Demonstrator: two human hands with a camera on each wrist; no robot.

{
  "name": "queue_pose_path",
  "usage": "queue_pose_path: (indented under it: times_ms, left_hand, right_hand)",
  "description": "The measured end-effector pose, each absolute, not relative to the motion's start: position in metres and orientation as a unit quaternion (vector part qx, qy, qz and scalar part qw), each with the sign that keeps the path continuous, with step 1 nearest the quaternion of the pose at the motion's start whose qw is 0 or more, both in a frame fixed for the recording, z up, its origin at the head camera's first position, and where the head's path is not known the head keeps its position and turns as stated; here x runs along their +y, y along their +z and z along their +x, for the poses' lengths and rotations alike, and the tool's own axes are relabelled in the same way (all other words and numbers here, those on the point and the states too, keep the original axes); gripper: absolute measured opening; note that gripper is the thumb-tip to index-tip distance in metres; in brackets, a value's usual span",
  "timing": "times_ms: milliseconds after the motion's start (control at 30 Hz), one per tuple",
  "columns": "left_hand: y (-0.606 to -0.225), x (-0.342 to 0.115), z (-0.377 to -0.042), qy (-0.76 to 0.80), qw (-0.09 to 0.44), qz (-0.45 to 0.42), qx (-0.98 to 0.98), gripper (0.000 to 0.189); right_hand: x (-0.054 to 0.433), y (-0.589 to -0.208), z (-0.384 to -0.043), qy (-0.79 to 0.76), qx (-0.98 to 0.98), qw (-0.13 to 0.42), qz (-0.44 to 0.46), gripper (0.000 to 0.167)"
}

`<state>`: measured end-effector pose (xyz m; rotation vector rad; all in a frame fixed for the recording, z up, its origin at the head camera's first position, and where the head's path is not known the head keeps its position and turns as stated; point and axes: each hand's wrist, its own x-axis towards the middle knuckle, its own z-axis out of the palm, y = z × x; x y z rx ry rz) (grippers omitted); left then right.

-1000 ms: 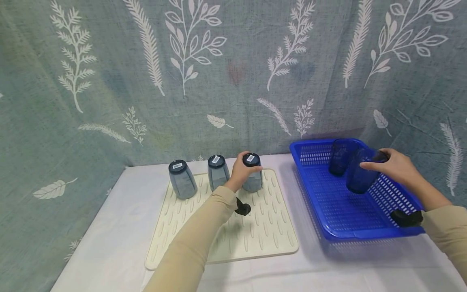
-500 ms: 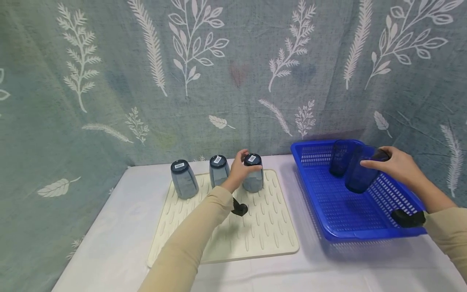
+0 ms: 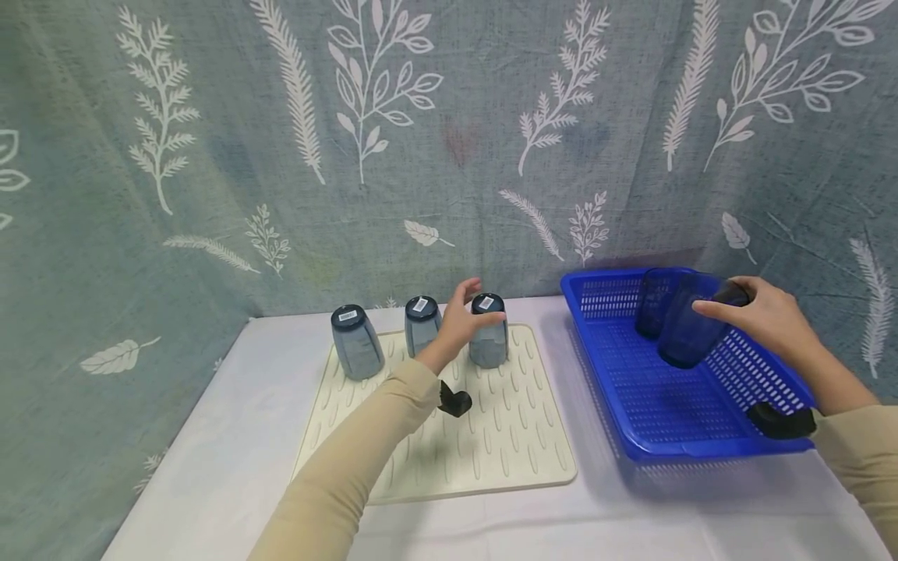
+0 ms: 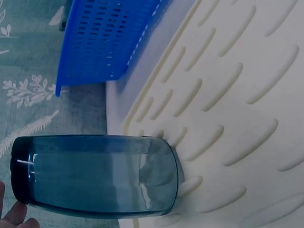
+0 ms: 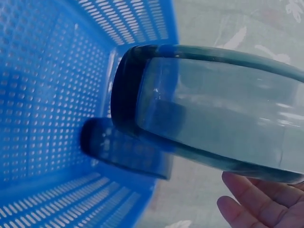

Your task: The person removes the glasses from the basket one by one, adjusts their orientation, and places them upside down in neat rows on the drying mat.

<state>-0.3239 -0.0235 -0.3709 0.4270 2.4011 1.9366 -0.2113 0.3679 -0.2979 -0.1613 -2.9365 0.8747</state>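
Note:
Three blue-grey drinking glasses stand upside down in a row on the cream ridged mat: a left one (image 3: 358, 347), a middle one (image 3: 421, 331) and a right one (image 3: 491, 347). My left hand (image 3: 452, 331) is beside the right glass, fingers spread and thumb overlapping its front. In the left wrist view, fingertips (image 4: 18, 214) show just off the base of that glass (image 4: 95, 175). My right hand (image 3: 772, 323) grips another glass (image 3: 691, 327) near its top end, tilted over the blue basket. A further glass (image 5: 126, 149) stands inside the basket, behind the held one.
The blue plastic basket (image 3: 609, 405) with perforated walls stands on the right of the white-covered table (image 3: 203, 467). The mat (image 3: 508, 460) lies left of it. A grey-green leaf-patterned curtain (image 3: 449, 171) hangs behind and along the left.
My left hand has loosened from the right glass and drawn slightly left, its fingers now wider. My right hand has shifted a little up with its glass. The head view has turned slightly.

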Motion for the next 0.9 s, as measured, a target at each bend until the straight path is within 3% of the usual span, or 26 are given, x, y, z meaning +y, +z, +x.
queue_pose_path:
  times_ms: [467,900]
  left_hand:
    - [-0.369,-0.029,-0.296,0.614,-0.023,0.189,0.766,0.077]
    - [-0.367,-0.027,-0.271,0.682,0.01,0.216,0.698,0.071]
  right_hand:
    - [0.345,-0.286,-0.199,0.312,-0.947,0.058,-0.049,0.093]
    - [0.325,-0.283,-0.194,0.35,-0.933,0.072,-0.048,0.089]
